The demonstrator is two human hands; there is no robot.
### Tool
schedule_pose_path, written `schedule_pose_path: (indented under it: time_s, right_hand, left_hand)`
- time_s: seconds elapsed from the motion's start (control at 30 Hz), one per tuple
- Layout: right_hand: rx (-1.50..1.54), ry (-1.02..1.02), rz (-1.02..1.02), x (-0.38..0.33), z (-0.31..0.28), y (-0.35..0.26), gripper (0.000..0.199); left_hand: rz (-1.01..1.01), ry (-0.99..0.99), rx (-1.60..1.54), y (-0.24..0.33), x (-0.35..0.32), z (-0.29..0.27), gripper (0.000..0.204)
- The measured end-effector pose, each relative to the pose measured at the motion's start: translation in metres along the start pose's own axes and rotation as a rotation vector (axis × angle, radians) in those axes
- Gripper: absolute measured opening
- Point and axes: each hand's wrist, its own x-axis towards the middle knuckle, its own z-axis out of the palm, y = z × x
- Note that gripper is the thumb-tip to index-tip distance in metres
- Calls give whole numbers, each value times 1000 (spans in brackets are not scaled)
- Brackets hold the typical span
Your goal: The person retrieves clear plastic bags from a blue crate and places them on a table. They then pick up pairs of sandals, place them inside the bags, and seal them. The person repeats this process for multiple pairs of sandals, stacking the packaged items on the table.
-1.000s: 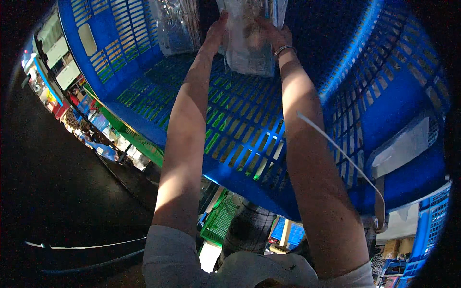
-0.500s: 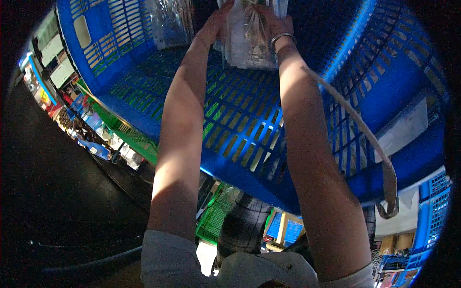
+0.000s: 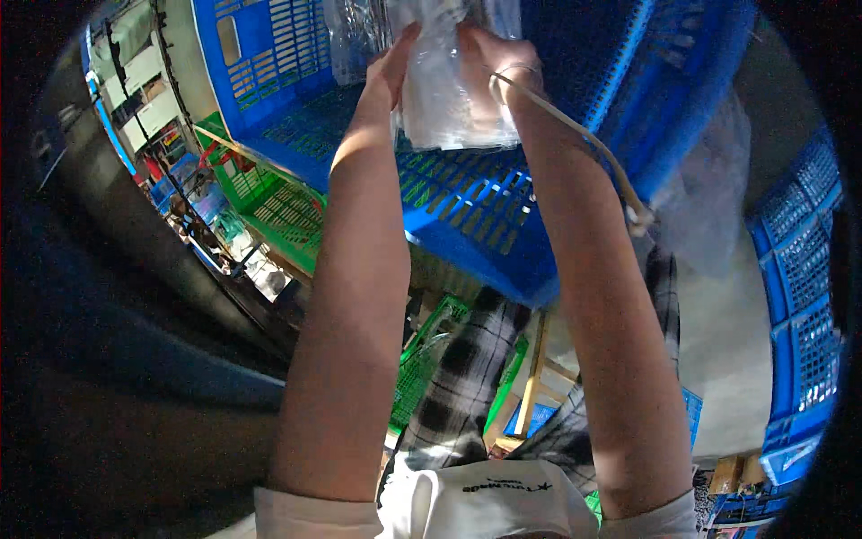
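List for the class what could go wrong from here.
The clear pack looks glossy, so it might slip between the left hand and right hand. The cord crosses the right wrist in this view and could snag. In the crate, the second pack appears close by, so the two might rub or catch.

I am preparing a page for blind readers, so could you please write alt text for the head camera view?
A person's left hand and right hand hold a clear plastic-wrapped package between them at a blue slatted crate. A green crate is at left; plaid trousers show below.
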Motion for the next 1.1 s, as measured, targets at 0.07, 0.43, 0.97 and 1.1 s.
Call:
schedule_pose_path:
  time_s: [0.07,0.43,0.97,1.1]
  right_hand:
    - [-26,-99,12,-18,-3,-14,93]
    - [-522,-377,-428,-153,-89,-44,67]
    - [-973,-457,-444,-389,-198,-168,81]
    - [-833,-277,-423,-494,-267,-168,66]
  left_hand:
    - [-24,54,-81,3,-22,-8,81]
    - [7,46,-552,2,-224,32,67]
    - [-270,-228,-1325,77,-505,22,76]
    - [-326,-368,-1162,45,-591,24,65]
